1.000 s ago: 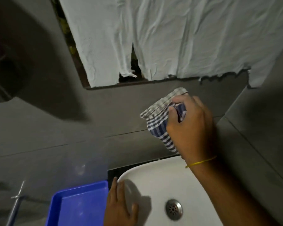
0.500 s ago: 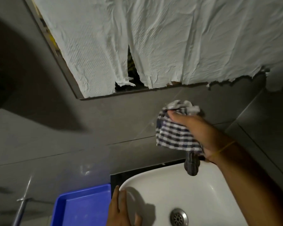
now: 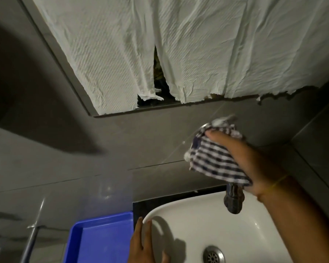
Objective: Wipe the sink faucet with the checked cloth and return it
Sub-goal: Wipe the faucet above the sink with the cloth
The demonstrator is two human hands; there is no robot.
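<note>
My right hand (image 3: 254,164) grips the blue-and-white checked cloth (image 3: 215,160) and presses it over the upper part of the faucet on the wall. Only the dark metal spout (image 3: 234,200) shows below the cloth, hanging over the white sink (image 3: 207,221). A bit of the chrome handle (image 3: 224,119) sticks out above the cloth. My left hand (image 3: 142,245) rests flat on the sink's left rim, fingers spread, holding nothing.
A blue plastic tray (image 3: 101,240) sits left of the sink. A metal rod (image 3: 31,238) stands at the far left. The sink drain (image 3: 214,256) is at the bottom. Above, a mirror covered with white crumpled paper (image 3: 179,50) hangs on the grey tiled wall.
My right hand turned the cloth from the front of the faucet to its top and back, uncovering the spout. The view tilted up slightly. My left hand stayed on the rim.
</note>
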